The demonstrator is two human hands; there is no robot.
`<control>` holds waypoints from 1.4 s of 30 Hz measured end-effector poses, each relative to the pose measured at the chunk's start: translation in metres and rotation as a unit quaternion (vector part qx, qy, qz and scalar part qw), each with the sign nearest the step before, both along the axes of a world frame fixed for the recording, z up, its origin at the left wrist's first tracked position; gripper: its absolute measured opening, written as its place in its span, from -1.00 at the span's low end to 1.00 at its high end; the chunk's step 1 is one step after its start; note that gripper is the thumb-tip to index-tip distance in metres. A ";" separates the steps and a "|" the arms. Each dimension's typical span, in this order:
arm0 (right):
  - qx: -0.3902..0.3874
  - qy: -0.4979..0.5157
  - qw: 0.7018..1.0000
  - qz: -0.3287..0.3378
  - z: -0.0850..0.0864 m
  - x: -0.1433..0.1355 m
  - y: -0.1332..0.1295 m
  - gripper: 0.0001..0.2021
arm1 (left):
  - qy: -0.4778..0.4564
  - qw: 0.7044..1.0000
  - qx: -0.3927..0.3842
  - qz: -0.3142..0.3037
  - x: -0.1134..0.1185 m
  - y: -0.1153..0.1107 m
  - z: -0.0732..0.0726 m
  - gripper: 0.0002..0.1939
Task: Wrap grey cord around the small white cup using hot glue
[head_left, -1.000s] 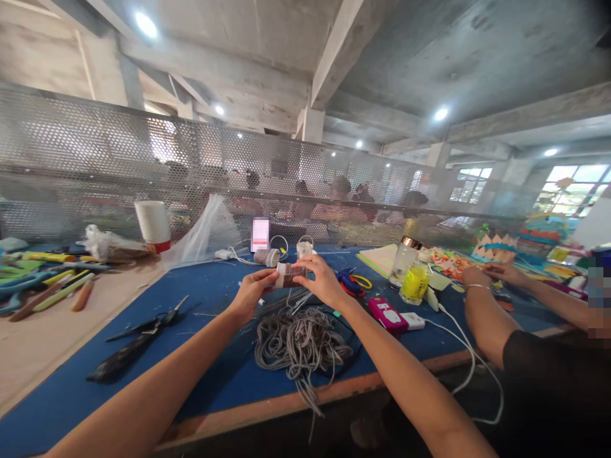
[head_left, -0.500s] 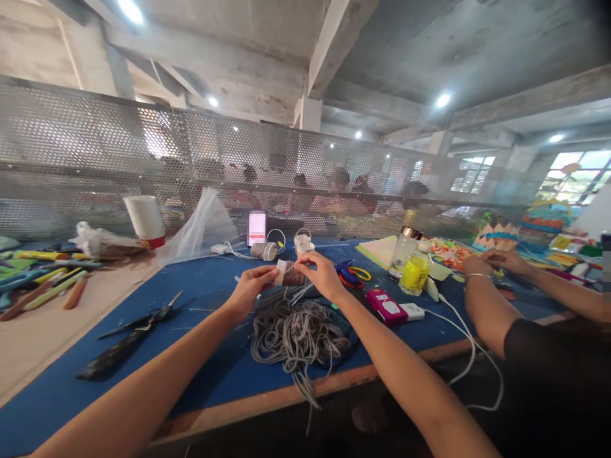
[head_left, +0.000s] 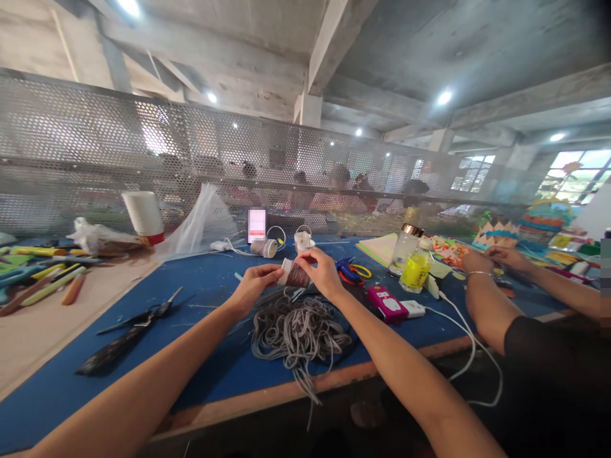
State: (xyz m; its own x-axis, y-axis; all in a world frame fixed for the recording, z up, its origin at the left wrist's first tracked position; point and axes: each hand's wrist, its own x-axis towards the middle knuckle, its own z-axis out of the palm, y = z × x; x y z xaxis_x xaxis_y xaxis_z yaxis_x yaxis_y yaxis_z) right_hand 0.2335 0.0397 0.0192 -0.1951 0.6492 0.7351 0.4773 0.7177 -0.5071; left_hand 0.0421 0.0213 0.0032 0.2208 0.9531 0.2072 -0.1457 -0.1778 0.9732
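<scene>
At mid-frame, the left hand [head_left: 252, 287] pinches a wrapped cylinder [head_left: 298, 278] by its pale end, apparently steadying it; the right hand [head_left: 323, 272] grasps its other side, above heaped cord [head_left: 300, 331].

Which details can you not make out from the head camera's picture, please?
All in the head view:
Wrapped cylinder: right end, hidden by the right hand.
Phone: screen text, pixelated.
Yellow bottle: label print, too small.
Co-worker's black top: cut off by the right edge.
People beyond: veiled by the perforated panel.
</scene>
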 end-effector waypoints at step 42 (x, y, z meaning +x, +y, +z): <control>-0.007 0.009 1.000 -0.011 -0.006 0.005 0.004 -0.83 | 0.054 0.997 0.020 -0.043 -0.001 -0.003 -0.001 -0.70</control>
State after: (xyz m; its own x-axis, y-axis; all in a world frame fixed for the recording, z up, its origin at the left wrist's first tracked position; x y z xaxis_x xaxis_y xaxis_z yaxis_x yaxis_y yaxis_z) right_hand 0.2385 0.0442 0.0132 -0.1677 0.6629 0.7297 0.4846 0.7000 -0.5246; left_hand 0.0408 0.0187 0.0019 0.3238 0.9215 0.2143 -0.0562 -0.2073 0.9767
